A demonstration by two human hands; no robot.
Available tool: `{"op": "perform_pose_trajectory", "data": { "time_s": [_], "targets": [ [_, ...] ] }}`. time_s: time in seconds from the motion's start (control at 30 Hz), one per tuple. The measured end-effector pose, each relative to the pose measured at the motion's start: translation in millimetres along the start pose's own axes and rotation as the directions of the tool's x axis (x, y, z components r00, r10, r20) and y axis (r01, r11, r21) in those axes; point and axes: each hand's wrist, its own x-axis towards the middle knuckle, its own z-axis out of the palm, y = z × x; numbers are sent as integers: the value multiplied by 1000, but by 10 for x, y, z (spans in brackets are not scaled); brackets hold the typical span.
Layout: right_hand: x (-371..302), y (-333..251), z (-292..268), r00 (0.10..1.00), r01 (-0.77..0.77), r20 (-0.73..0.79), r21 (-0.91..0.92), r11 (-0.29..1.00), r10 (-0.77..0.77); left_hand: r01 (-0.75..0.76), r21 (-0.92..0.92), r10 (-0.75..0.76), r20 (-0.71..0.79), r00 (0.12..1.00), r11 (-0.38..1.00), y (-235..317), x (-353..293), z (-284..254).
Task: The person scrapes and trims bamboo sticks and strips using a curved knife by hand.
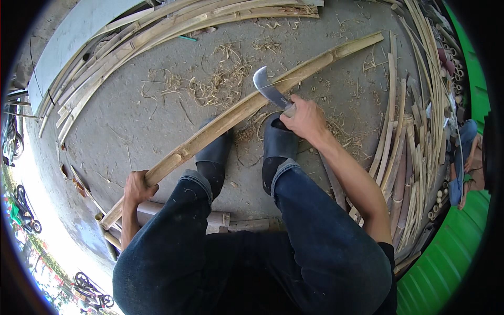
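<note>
Right grip point(306, 116) is wrapped tight on the handle of a curved knife point(269, 87), fingers fully closed, and the blade lies against the top edge of the long bamboo strip point(247, 108). Left grip point(137, 187) is clamped round the near end of that same strip, thumb over the top, no gap showing. I see the strip running diagonally from my lower left up to the upper right, crossing over my knees and just in front of both dark shoes point(278, 142). Nodes show along its length. Thin shavings point(223, 79) are scattered on the concrete floor point(131, 121) beyond the strip, thickest just past the blade. A short grey pipe point(157, 210) lies under my left leg, near the left grip. A pile of split bamboo slats point(121, 50) curves along the far left, another stack point(404, 157) fills the right side. Green sheet point(451, 257) at the lower right edge. Bicycles point(23, 210) stand far left, outside in the light.
</note>
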Motion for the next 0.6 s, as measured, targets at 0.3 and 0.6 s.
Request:
{"op": "perform_pose_trajectory", "data": {
  "time_s": [0.3,0.6],
  "targets": [
    [246,573,-201,920,-236,-280,160,959,273,2,-1,-2,-16,1000,1000,480,-29,-69],
    [165,510,-277,941,-189,-264,101,977,210,-104,-5,102,-122,987,995,935,161,-112]
  ]
}}
